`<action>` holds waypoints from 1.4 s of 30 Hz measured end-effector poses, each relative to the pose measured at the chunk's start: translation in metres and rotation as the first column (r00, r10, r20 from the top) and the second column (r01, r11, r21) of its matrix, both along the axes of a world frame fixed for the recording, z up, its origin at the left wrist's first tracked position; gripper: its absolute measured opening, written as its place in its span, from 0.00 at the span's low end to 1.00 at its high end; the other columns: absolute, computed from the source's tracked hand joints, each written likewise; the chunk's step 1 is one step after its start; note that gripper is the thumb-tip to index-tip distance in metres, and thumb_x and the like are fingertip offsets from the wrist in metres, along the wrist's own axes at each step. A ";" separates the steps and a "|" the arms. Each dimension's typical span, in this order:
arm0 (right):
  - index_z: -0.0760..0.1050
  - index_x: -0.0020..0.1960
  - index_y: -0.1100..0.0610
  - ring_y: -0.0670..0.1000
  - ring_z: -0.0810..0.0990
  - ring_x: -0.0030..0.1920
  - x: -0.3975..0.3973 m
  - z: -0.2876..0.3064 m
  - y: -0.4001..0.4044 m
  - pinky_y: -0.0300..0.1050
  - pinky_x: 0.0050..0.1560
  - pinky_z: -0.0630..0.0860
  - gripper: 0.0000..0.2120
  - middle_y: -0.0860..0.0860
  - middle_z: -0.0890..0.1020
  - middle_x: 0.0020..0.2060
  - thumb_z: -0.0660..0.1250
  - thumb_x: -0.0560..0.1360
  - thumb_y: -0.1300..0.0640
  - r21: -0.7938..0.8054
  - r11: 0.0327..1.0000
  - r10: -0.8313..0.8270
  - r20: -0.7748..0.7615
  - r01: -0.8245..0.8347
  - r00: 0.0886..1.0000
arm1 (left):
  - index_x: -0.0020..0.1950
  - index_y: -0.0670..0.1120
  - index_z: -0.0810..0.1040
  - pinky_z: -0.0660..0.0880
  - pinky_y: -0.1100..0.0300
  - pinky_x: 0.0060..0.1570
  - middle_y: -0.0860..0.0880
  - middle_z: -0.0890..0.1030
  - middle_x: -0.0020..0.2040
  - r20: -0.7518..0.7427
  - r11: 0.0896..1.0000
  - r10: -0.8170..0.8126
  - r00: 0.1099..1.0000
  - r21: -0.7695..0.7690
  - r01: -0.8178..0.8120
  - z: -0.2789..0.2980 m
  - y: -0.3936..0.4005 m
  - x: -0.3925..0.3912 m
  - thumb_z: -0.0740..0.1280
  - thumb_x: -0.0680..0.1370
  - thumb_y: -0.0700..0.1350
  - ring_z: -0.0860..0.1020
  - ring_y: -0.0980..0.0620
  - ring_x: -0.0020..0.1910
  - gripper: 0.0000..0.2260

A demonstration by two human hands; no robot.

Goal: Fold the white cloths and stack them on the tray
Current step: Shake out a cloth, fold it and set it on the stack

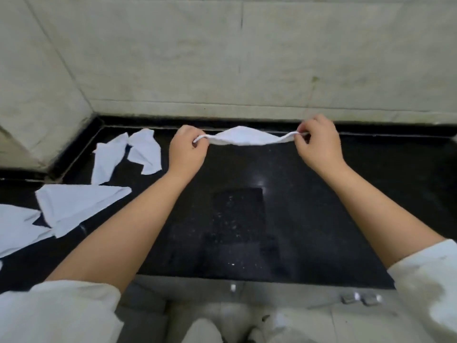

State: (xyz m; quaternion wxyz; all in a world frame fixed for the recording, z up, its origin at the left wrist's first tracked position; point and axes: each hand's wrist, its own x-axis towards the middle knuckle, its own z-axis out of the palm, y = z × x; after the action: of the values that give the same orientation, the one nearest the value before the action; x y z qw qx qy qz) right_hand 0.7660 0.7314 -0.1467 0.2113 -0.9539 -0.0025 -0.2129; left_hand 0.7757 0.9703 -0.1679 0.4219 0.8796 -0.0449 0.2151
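A white cloth [244, 136] hangs stretched in the air above the back of the black counter [309, 219]. My left hand [187, 151] pinches its left end and my right hand [319, 142] pinches its right end, so the cloth sags a little between them. Several other white cloths lie loose on the counter's left side: two near the back [144, 152] [107, 159], one larger [79, 206] and one at the left edge [17, 229]. No tray is in view.
A tiled wall [247, 58] rises right behind the counter and along its left side. The counter's front edge [247, 280] runs below my forearms, with the floor and my white sleeves beneath it.
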 end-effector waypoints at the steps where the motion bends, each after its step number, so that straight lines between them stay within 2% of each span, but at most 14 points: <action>1: 0.77 0.49 0.67 0.61 0.75 0.54 -0.006 -0.012 -0.010 0.50 0.53 0.69 0.08 0.63 0.78 0.50 0.63 0.75 0.63 -0.044 0.999 0.017 -0.061 -0.019 0.998 | 0.42 0.32 0.79 0.62 0.60 0.40 0.33 0.79 0.46 -0.077 0.997 -0.051 0.996 0.046 0.055 -0.013 -0.005 -0.001 0.61 0.74 0.38 0.73 0.44 0.45 0.11; 5: 0.77 0.47 0.63 0.60 0.78 0.51 -0.037 -0.063 -0.030 0.47 0.48 0.72 0.06 0.60 0.81 0.47 0.63 0.73 0.63 -0.093 0.985 0.090 -0.428 -0.143 0.899 | 0.43 0.35 0.80 0.66 0.64 0.36 0.42 0.77 0.38 -0.501 0.917 -0.237 0.833 0.168 0.362 -0.063 -0.007 -0.011 0.61 0.75 0.36 0.73 0.47 0.41 0.09; 9: 0.71 0.40 0.55 0.50 0.75 0.42 -0.062 -0.101 -0.028 0.40 0.41 0.67 0.05 0.51 0.76 0.40 0.62 0.73 0.63 -0.021 0.935 0.179 -0.834 -0.354 0.522 | 0.31 0.43 0.69 0.63 0.64 0.33 0.50 0.67 0.31 -0.862 0.690 -0.277 0.424 0.129 0.713 -0.100 -0.002 -0.017 0.61 0.76 0.36 0.66 0.55 0.31 0.13; 11: 0.70 0.37 0.54 0.47 0.76 0.36 -0.064 -0.114 -0.028 0.39 0.38 0.70 0.08 0.49 0.76 0.37 0.62 0.73 0.64 0.078 0.949 0.182 -0.928 -0.307 0.326 | 0.31 0.45 0.66 0.64 0.64 0.34 0.50 0.66 0.33 -0.937 0.633 -0.241 0.253 0.046 0.772 -0.110 0.000 -0.014 0.60 0.78 0.38 0.65 0.55 0.32 0.14; 13: 0.72 0.36 0.55 0.45 0.77 0.34 -0.058 -0.122 -0.030 0.36 0.37 0.71 0.09 0.48 0.77 0.33 0.61 0.73 0.65 0.134 0.972 0.187 -0.939 -0.194 0.289 | 0.40 0.43 0.72 0.68 0.66 0.37 0.48 0.70 0.39 -0.954 0.670 -0.238 0.180 -0.027 0.742 -0.116 0.001 -0.006 0.59 0.79 0.39 0.70 0.53 0.38 0.09; 16: 0.77 0.45 0.61 0.50 0.75 0.42 -0.041 -0.133 -0.029 0.36 0.35 0.68 0.06 0.51 0.76 0.39 0.61 0.73 0.65 0.088 0.990 0.131 -0.877 -0.113 0.462 | 0.58 0.43 0.73 0.71 0.65 0.38 0.48 0.72 0.51 -0.937 0.802 -0.208 0.282 0.002 0.598 -0.125 0.001 0.010 0.57 0.80 0.40 0.73 0.51 0.47 0.09; 19: 0.77 0.52 0.63 0.54 0.76 0.50 -0.026 -0.148 -0.019 0.42 0.43 0.70 0.09 0.55 0.78 0.48 0.60 0.75 0.65 0.009 1.000 0.003 -0.798 0.007 0.602 | 0.56 0.43 0.72 0.71 0.60 0.41 0.44 0.75 0.52 -0.882 0.853 -0.122 0.455 0.141 0.502 -0.138 -0.001 0.022 0.56 0.80 0.41 0.73 0.51 0.45 0.08; 22: 0.78 0.52 0.63 0.58 0.75 0.56 -0.019 -0.164 -0.009 0.46 0.50 0.73 0.11 0.59 0.77 0.54 0.59 0.75 0.66 -0.019 0.994 -0.088 -0.730 0.108 0.678 | 0.55 0.42 0.74 0.71 0.56 0.45 0.43 0.77 0.51 -0.805 0.809 -0.013 0.593 0.340 0.480 -0.148 -0.002 0.026 0.57 0.80 0.42 0.74 0.49 0.44 0.08; 25: 0.79 0.51 0.65 0.59 0.75 0.57 -0.017 -0.174 -0.004 0.48 0.53 0.74 0.11 0.60 0.76 0.55 0.59 0.74 0.68 -0.063 0.994 -0.106 -0.723 0.087 0.683 | 0.55 0.42 0.76 0.71 0.57 0.50 0.43 0.76 0.56 -0.729 0.748 -0.006 0.685 0.451 0.487 -0.156 -0.004 0.026 0.59 0.79 0.42 0.75 0.46 0.53 0.10; 30: 0.77 0.48 0.67 0.60 0.74 0.55 -0.019 -0.178 -0.005 0.47 0.49 0.72 0.10 0.61 0.75 0.55 0.58 0.74 0.70 -0.092 0.994 -0.111 -0.746 0.064 0.656 | 0.57 0.42 0.76 0.72 0.57 0.54 0.44 0.75 0.58 -0.705 0.684 -0.055 0.707 0.489 0.541 -0.164 -0.004 0.027 0.59 0.79 0.43 0.75 0.47 0.56 0.10; 33: 0.76 0.50 0.66 0.58 0.73 0.56 -0.017 -0.176 -0.004 0.46 0.47 0.70 0.10 0.60 0.76 0.55 0.57 0.75 0.69 -0.122 0.992 -0.121 -0.766 0.042 0.631 | 0.56 0.42 0.76 0.72 0.58 0.53 0.44 0.75 0.57 -0.739 0.671 -0.082 0.668 0.455 0.586 -0.166 -0.001 0.027 0.61 0.79 0.42 0.76 0.47 0.54 0.09; 36: 0.75 0.47 0.64 0.56 0.73 0.48 -0.012 -0.174 -0.003 0.42 0.44 0.68 0.08 0.59 0.75 0.55 0.58 0.75 0.68 -0.091 0.995 -0.103 -0.799 0.051 0.592 | 0.60 0.42 0.72 0.72 0.57 0.52 0.44 0.75 0.57 -0.778 0.679 -0.096 0.622 0.405 0.612 -0.164 0.000 0.030 0.62 0.78 0.41 0.75 0.47 0.54 0.11; 39: 0.76 0.51 0.65 0.56 0.75 0.48 -0.007 -0.166 -0.005 0.46 0.49 0.74 0.09 0.59 0.76 0.54 0.59 0.74 0.69 -0.075 0.995 -0.096 -0.818 0.061 0.567 | 0.63 0.42 0.71 0.72 0.55 0.55 0.42 0.72 0.60 -0.809 0.593 -0.097 0.580 0.421 0.686 -0.161 -0.001 0.031 0.59 0.80 0.42 0.74 0.45 0.56 0.13; 42: 0.74 0.49 0.63 0.59 0.77 0.51 -0.001 -0.150 -0.007 0.47 0.43 0.71 0.08 0.60 0.79 0.52 0.59 0.74 0.68 -0.042 0.994 -0.097 -0.785 0.104 0.612 | 0.60 0.42 0.75 0.71 0.54 0.56 0.42 0.73 0.60 -0.769 0.580 -0.096 0.632 0.473 0.663 -0.149 0.000 0.038 0.58 0.80 0.43 0.74 0.45 0.57 0.12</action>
State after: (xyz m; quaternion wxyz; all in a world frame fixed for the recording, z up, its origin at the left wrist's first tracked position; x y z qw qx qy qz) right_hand 0.7645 0.7240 -0.2971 0.1827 -0.9487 0.1443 0.2138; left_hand 0.8138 0.9701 -0.3167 0.0627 0.9482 -0.1747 -0.2579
